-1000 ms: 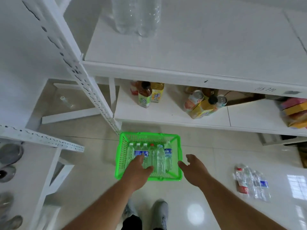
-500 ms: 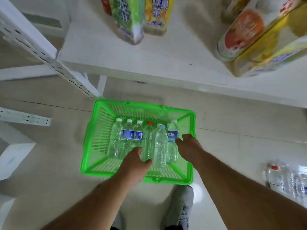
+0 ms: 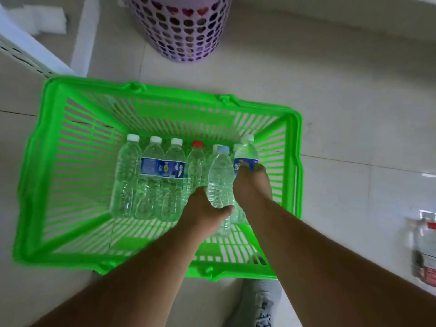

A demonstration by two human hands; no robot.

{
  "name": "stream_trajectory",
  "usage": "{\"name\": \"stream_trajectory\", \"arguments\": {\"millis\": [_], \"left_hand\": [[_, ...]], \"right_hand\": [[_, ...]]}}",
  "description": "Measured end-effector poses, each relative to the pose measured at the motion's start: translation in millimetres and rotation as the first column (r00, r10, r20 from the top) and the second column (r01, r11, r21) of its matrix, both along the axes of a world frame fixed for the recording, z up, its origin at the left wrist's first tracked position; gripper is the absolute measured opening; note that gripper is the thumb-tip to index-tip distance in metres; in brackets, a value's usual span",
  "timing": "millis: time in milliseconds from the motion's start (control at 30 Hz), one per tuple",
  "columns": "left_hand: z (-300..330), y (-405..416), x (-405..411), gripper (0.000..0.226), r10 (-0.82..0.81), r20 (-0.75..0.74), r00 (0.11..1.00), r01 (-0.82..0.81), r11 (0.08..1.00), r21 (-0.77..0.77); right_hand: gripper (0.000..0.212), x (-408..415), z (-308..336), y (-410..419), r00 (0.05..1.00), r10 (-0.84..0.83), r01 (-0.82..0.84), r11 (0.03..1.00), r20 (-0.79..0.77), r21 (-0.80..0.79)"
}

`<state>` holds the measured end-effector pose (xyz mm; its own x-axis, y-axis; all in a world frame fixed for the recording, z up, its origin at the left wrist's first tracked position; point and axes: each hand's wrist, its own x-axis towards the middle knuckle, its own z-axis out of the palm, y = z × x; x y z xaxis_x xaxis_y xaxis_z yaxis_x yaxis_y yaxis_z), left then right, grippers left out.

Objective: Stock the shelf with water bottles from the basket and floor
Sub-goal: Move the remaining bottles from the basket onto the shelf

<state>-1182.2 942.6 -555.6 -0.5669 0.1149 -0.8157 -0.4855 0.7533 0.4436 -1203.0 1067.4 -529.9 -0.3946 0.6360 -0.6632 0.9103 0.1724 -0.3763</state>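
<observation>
Both hands [image 3: 204, 214] [image 3: 252, 187] grip water bottles [image 3: 220, 175] inside green basket [image 3: 56, 161].

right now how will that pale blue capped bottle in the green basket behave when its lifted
The pale blue capped bottle looks full, so probably heavy for its size. Its thin ribbed wall may flex under the left hand. It lies atop round bottles in the green basket, so neighbours may roll.

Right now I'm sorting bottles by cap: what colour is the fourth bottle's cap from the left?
Red cap, clearest in the head view.
</observation>
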Motion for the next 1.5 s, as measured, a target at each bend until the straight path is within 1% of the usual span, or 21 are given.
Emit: {"name": "stream_trajectory", "arguments": {"millis": [67,100,167,200,233,367,433,500,600,700,733,800,833,900,967,1033,1100,1200,1267,1400,1500], "left_hand": [[-6,-4,-2,0.096,0.002,-0.007,1.0,-0.002,1.0,-0.018],[-7,-8,-4,0.09,0.017,-0.01,1.0,-0.017,0.999,-0.035],[-8,-18,-10,0.072,0.089,-0.01,0.996,-0.089,0.994,-0.067],[-9,-24,-12,0.065,0.119,-0.007,0.993,-0.119,0.989,-0.086],[-10,-30,-14,0.062,0.124,-0.003,0.992,-0.124,0.987,-0.102],[-15,-43,-22,0.084,0.052,0.042,0.998,-0.049,0.996,-0.071],[-18,-42,-25,0.092,0.035,0.042,0.999,-0.033,0.998,-0.047],[-23,-38,-27,0.1,0.009,0.023,1.0,-0.008,0.998,-0.061],[-29,-35,-30,0.102,-0.049,-0.011,0.999,0.047,0.993,-0.112],[-24,-38,-34,0.08,-0.041,-0.036,0.999,0.037,0.994,-0.101],[-21,-41,-33,0.07,-0.015,-0.046,0.999,0.011,0.997,-0.081],[-4,-49,-33,0.042,0.058,-0.074,0.996,-0.06,0.998,-0.027],[9,-55,-34,0.033,0.088,-0.095,0.992,-0.089,0.996,-0.001],[43,-68,-38,0.03,0.126,-0.131,0.983,-0.121,0.991,0.05],[87,-81,-44,0.028,0.174,-0.184,0.967,-0.156,0.982,0.11],[139,-93,-53,0.038,0.201,-0.245,0.948,-0.166,0.974,0.154],[193,-105,-62,0.035,0.22,-0.255,0.942,-0.174,0.966,0.192],[286,-125,-76,0.026,0.232,-0.254,0.939,-0.171,0.955,0.242],[352,-137,-83,0.024,0.23,-0.268,0.936,-0.152,0.947,0.283],[489,-161,-89,0.03,0.255,-0.299,0.92,-0.131,0.917,0.377],[581,-174,-84,0.034,0.263,-0.327,0.908,-0.1,0.893,0.439]], "right_hand": [[0.039,-3,0,-1,1.0,0.028,-0.028,0.998,-0.007,0.053],[0.037,-6,0,-2,0.998,0.059,-0.059,0.998,-0.002,0.037],[0.032,-12,-2,-8,0.993,0.116,-0.113,0.992,0.039,-0.062],[0.033,-14,-5,-12,0.99,0.126,-0.119,0.988,0.062,-0.097],[0.037,-17,-8,-14,0.988,0.128,-0.121,0.988,0.083,-0.092],[0.065,-27,-22,-4,0.974,0.161,-0.173,0.983,0.158,0.066],[0.075,-32,-30,5,0.973,0.15,-0.157,0.987,0.175,0.026],[0.075,-34,-39,7,0.974,0.155,-0.149,0.988,0.164,-0.047],[0.058,-32,-47,6,0.967,0.217,-0.21,0.976,0.136,-0.06],[0.042,-27,-42,7,0.966,0.243,-0.243,0.97,0.085,-0.005],[0.039,-23,-38,6,0.967,0.248,-0.249,0.968,0.059,0.013],[0.038,-15,-22,2,0.966,0.26,-0.26,0.966,-0.016,0.016],[0.036,-12,-9,-1,0.962,0.268,-0.268,0.963,-0.058,0.006],[0.032,-8,24,-5,0.952,0.278,-0.282,0.959,-0.124,-0.012],[0.037,-8,66,-10,0.953,0.253,-0.261,0.965,-0.167,-0.032],[0.041,-12,116,-15,0.952,0.222,-0.236,0.971,-0.209,-0.046],[0.041,-18,174,-22,0.942,0.205,-0.229,0.971,-0.264,-0.063],[0.038,-26,277,-37,0.914,0.197,-0.241,0.967,-0.353,-0.083],[0.037,-28,349,-47,0.887,0.217,-0.264,0.962,-0.408,-0.062],[0.037,-27,494,-65,0.825,0.277,-0.31,0.95,-0.492,0.015],[0.036,-18,592,-73,0.778,0.294,-0.304,0.949,-0.555,0.077]]}}
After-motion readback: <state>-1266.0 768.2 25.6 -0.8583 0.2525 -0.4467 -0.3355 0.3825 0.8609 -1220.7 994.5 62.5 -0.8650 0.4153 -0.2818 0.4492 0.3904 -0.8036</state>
